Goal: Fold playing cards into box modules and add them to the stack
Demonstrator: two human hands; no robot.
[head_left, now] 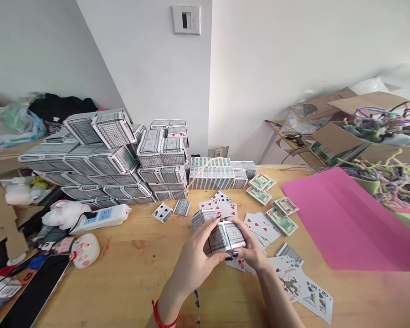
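Gripping a card box (222,232) between them, the left hand (200,253) and right hand (249,250) curl their fingers around its sides at table (130,273) centre; loose cards (259,225) lie just right, stacked boxes (99,159) far left.

The fingers (210,237) are hiding the card block's (222,232) near face; the pink sheet (348,218) is running off the right edge.
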